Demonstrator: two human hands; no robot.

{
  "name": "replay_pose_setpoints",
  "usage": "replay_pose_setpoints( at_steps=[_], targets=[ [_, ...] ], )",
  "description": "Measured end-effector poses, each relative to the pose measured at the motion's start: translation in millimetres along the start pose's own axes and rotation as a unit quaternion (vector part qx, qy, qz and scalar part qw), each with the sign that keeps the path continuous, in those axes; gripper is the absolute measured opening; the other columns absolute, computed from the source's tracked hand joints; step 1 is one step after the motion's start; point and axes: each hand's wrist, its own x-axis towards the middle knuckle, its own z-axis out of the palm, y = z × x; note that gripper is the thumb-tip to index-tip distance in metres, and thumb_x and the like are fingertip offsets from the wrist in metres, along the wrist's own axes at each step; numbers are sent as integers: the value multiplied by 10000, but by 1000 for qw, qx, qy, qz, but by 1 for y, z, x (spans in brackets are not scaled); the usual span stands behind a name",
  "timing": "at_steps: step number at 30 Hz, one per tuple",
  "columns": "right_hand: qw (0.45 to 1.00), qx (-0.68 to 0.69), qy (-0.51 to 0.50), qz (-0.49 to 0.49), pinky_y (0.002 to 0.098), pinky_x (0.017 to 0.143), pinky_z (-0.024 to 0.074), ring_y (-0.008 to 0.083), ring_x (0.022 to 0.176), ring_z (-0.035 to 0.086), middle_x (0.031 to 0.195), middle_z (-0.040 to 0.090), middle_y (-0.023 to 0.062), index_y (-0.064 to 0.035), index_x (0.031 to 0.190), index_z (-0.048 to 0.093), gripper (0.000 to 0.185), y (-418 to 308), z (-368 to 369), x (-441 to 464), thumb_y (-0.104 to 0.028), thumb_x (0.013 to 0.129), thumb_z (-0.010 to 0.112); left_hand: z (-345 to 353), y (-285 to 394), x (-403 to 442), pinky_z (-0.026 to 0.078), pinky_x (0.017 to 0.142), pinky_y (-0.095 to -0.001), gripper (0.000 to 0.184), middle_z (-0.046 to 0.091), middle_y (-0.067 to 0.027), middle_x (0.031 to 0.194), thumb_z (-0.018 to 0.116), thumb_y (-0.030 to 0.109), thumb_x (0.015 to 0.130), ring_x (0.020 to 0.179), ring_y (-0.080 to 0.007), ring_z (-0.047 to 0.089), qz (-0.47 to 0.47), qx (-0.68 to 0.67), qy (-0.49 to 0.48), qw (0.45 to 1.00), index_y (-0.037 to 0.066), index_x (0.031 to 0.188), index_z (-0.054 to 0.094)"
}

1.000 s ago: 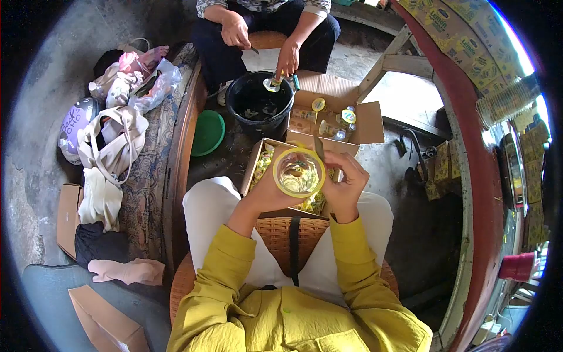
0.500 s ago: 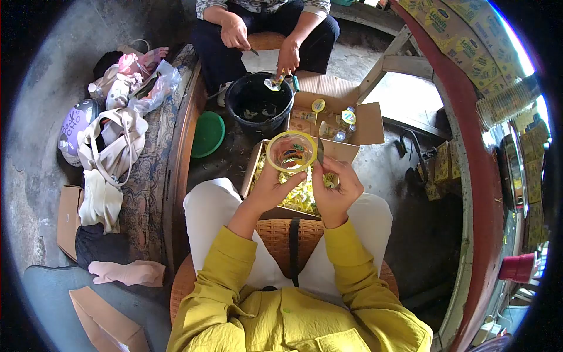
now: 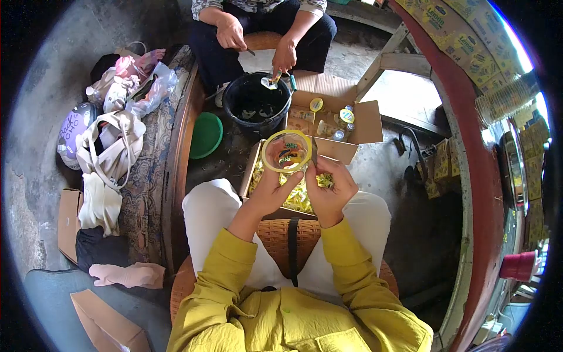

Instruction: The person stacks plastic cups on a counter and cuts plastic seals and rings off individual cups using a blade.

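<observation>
My left hand (image 3: pixel 270 192) is wrapped round a clear plastic cup (image 3: pixel 286 154) with a yellow rim, its open mouth tilted up toward me. Printed colours show through its wall. My right hand (image 3: pixel 333 186) pinches a small dark-bladed knife (image 3: pixel 314 151), whose blade stands along the cup's right side at the rim; its handle is hidden in my fingers. Below both hands, a cardboard box full of yellow scraps (image 3: pixel 300 198) sits before my knees.
Opposite sits a person, whose hands hold a small blade and a clear cup (image 3: pixel 269 83) above a black bucket (image 3: pixel 240 105). An open carton (image 3: pixel 368 120) holds several lidded cups. A green lid (image 3: pixel 206 135) lies left; bags and cloths (image 3: pixel 111 141) are farther left.
My right hand and the blade have shifted slightly left and down against the cup. The cup stays in my left hand. The other person's cup has tilted a little.
</observation>
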Motion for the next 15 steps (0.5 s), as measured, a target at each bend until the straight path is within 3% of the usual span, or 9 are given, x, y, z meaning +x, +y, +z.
replay_pose_setpoints(
  at_steps=[5,8,11,15],
  targets=[
    [1000,-14,8,4,257,518,472,189,575,604,673,611,110,9,808,619,181,-5,0,2,44,641,677,3,7,-1,270,995,-346,684,280,-152,1281,550,59,829,1200,-237,325,-14,5,0,1000,5,1325,81],
    [1000,-22,9,-4,258,513,472,191,574,603,680,615,110,8,801,620,169,-5,0,0,38,644,677,1,2,1,257,1001,-351,669,271,-168,1286,550,67,830,1207,-251,313,23,66,7,998,-8,1321,102],
    [1000,-20,1,-5,259,511,472,194,573,602,686,618,111,9,798,622,160,-8,0,0,34,649,676,-2,6,2,237,1010,-358,652,248,-183,1295,556,60,821,1206,-268,309,49,164,2,985,-26,1309,131],
    [1000,-19,5,-8,260,512,472,195,570,599,683,617,111,14,797,622,157,-7,2,0,33,651,677,0,2,-2,239,1021,-372,688,249,-240,1284,576,111,818,1225,-317,293,40,176,24,983,-88,1295,121]
  ],
)
